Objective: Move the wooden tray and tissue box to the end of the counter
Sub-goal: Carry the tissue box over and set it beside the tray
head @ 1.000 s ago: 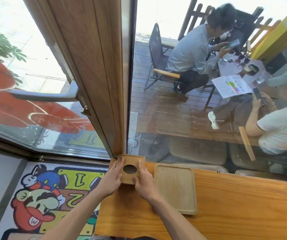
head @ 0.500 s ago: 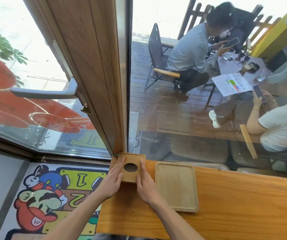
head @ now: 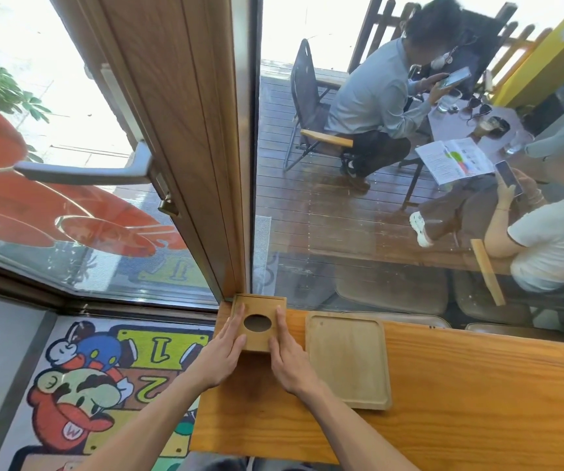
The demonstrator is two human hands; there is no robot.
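Left hand (head: 221,351) and right hand (head: 287,355) flank the tissue box (head: 260,341), grip spread flat; I pinch nothing. Uneven pressure could skew it off the desk (head: 477,385) edge.

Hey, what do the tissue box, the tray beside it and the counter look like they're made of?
Tissue box: light wood, possibly bamboo, matte; fine grain shows around its oval opening. Wooden tray: pale wood, matte, with faint grain and a raised rim. Counter: orange-toned wood with clear grain lines and a slight sheen, probably varnished.
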